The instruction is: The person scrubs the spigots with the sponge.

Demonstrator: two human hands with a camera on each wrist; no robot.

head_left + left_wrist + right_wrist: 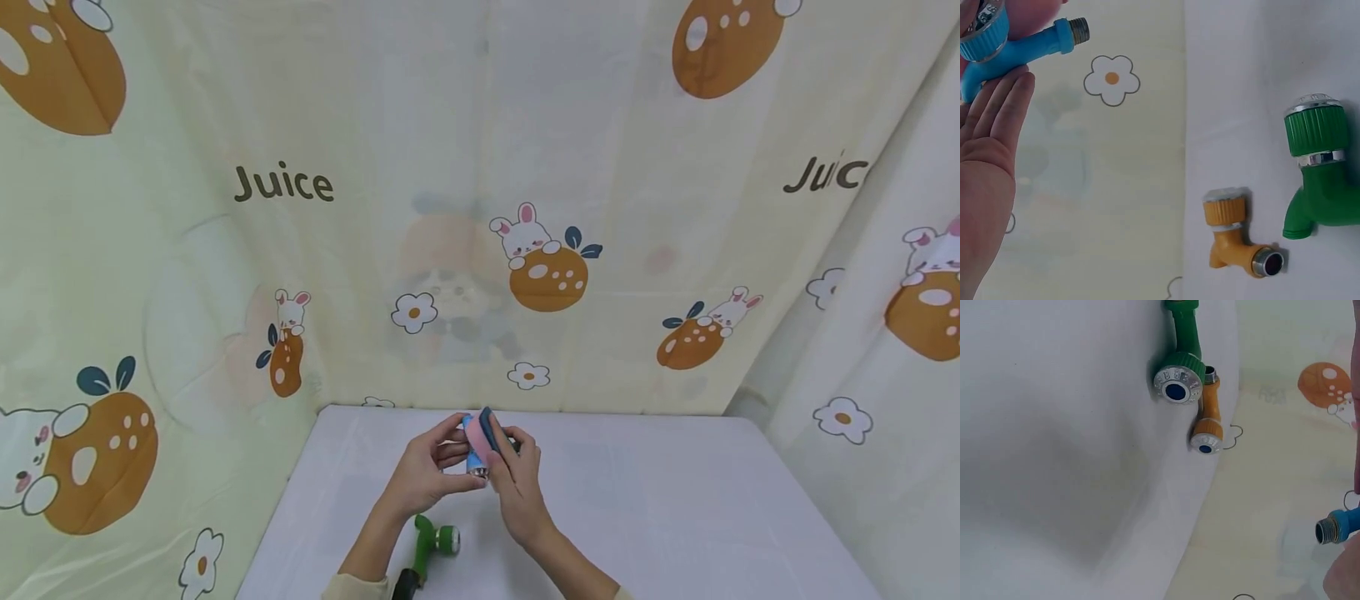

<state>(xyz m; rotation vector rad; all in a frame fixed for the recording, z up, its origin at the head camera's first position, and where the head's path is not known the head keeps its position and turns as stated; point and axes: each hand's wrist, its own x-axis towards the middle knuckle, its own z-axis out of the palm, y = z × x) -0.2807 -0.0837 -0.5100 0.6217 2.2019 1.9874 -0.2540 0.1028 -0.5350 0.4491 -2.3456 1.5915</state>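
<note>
A blue water tap (pixel 476 463) with a metal-rimmed knob is held up over the table between thumb and fingers of my left hand (pixel 427 473). Its threaded metal end sticks out in the left wrist view, where the left hand's fingers (pixel 1007 112) lie under the blue body. My right hand (pixel 519 483) grips a two-layered sponge (pixel 478 437), pink on one side and dark blue on the other, which is against the tap. In the right wrist view only the tap's threaded end (pixel 1330 529) and a bit of hand show at the right edge.
On the white table (pixel 660 500) a green tap (pixel 424 546) lies close to the left forearm. An orange tap (pixel 1229 240) lies beside it in the wrist views; I cannot make it out in the head view. A printed curtain (pixel 360 275) hangs behind and along the sides.
</note>
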